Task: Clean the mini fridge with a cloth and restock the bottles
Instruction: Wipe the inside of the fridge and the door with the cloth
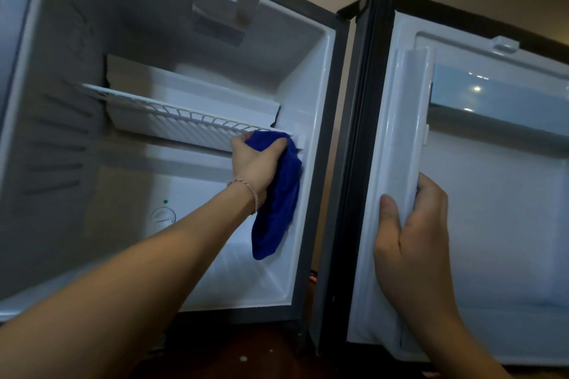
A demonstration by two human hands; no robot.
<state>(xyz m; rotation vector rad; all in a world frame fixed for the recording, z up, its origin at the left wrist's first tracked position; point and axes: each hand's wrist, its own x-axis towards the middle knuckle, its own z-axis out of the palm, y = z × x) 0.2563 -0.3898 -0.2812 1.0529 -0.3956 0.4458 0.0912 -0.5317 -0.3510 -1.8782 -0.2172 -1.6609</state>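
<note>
Mini fridge (311, 163): one cloth (278, 203) gripped by left hand (255, 163); right hand (412, 243) grips door (397, 163).

I count one mini fridge (172, 49) with one door (498, 194) swung open. Inside I see one wire shelf (184, 115). There is one blue cloth (278, 200). Two hands show, a left hand (255, 160) and a right hand (412, 243), and one bracelet (248, 191) on the left wrist.
</note>
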